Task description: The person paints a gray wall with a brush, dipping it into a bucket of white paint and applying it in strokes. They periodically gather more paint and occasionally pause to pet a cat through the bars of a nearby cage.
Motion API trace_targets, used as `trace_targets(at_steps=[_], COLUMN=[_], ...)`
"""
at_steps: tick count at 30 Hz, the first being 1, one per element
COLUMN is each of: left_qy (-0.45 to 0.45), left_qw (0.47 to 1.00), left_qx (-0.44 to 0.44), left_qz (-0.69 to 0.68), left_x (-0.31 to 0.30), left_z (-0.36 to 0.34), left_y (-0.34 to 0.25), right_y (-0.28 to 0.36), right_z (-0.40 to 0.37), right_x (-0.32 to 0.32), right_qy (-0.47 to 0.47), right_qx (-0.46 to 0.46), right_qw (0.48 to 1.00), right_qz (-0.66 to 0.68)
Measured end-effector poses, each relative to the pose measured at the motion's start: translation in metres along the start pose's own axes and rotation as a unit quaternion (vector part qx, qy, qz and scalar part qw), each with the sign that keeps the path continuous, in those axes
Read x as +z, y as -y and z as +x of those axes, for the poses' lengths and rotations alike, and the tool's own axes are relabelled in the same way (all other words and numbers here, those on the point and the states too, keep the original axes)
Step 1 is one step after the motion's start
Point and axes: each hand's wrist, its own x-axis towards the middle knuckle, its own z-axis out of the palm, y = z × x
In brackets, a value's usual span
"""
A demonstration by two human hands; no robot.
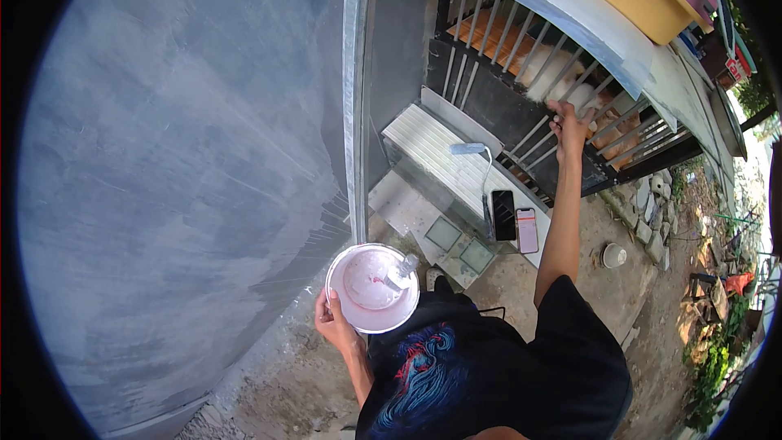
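My left hand (332,319) grips the rim and side of a white bucket (371,318) held in front of my body. Inside the bucket are pale pink-white paint and a clear plastic piece (401,272). Stretched out to the upper right, my right hand (570,121) is at the bars of a cage (529,33), its fingers partly spread and bent, with nothing held in them. Behind the bars, close to that hand, a white and orange furry animal (550,73) is lying.
A paint roller (468,148), a black phone (503,213) and a pink-screened phone (527,230) lie on a ridged white bench (432,155). A metal post (355,98) edges the grey wall (179,155). A small white pot (613,256) and stones (648,228) are on the ground.
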Motion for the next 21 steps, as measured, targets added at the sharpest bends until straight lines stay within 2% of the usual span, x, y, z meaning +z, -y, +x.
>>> trace_targets(at_steps=[7, 9, 11, 12, 14, 15, 17, 19, 21], left_qy=[-0.006, -0.010, -0.016, -0.010, -0.007, -0.003, -0.003, 0.011, 0.022], left_qw=[0.999, 0.998, 0.998, 0.998, 0.997, 0.998, 0.998, 0.998, 0.998], left_qx=[0.003, -0.001, -0.006, 0.000, 0.007, 0.016, 0.023, 0.049, 0.055], left_qz=[-0.048, -0.057, -0.067, -0.069, -0.070, -0.065, -0.056, -0.038, -0.033], left_x=[-0.024, -0.032, -0.045, -0.053, -0.067, -0.072, -0.079, -0.088, -0.095], left_z=[0.019, 0.029, 0.042, 0.052, 0.069, 0.077, 0.088, 0.101, 0.110], left_y=[0.002, -0.004, -0.005, -0.003, -0.005, -0.006, -0.022, -0.028, -0.037], right_y=[-0.014, -0.016, -0.018, -0.023, -0.013, -0.012, -0.007, -0.012, 0.001], right_z=[-0.018, -0.052, -0.108, -0.140, -0.214, -0.245, -0.299, -0.343, -0.370], right_x=[-0.007, -0.005, 0.004, 0.012, 0.042, 0.055, 0.083, 0.112, 0.140], right_qy=[0.011, -0.031, 0.006, 0.042, 0.191, 0.299, 0.476, 0.528, 0.528], right_qx=[0.018, -0.004, -0.030, -0.012, 0.070, 0.106, 0.119, 0.051, 0.029], right_qw=[1.000, 0.998, 0.993, 0.992, 0.973, 0.941, 0.862, 0.818, 0.807], right_qz=[-0.022, -0.055, -0.116, -0.120, -0.111, -0.117, -0.128, -0.220, -0.262])
